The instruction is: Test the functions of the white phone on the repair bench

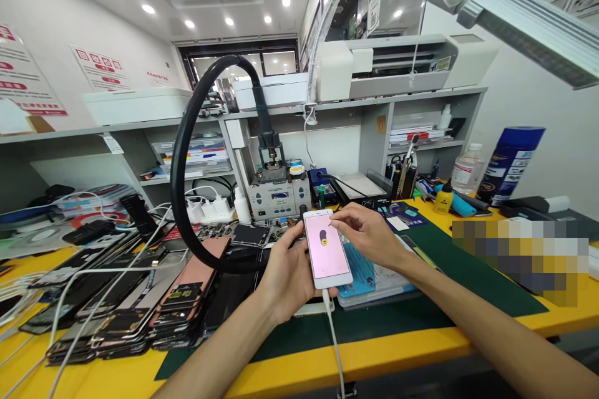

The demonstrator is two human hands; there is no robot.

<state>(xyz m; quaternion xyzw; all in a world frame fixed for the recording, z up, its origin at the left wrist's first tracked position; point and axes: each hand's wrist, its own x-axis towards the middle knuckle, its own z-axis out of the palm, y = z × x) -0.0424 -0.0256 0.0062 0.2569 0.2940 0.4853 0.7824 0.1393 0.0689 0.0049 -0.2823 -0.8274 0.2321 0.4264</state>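
We have 1 white phone (331, 255) grasped above the green mat (468, 268) in our left grip (291, 274), our right grip (367, 232) at its far right corner, whether clasping anything we cannot tell.

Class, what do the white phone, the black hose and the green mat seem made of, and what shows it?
White phone: probably glass-fronted and glossy, as its lit face looks flat and smooth.
Black hose: likely rubber or flexible plastic, bending smoothly with a soft sheen.
Green mat: perhaps rubber or vinyl, lying flat and matte.
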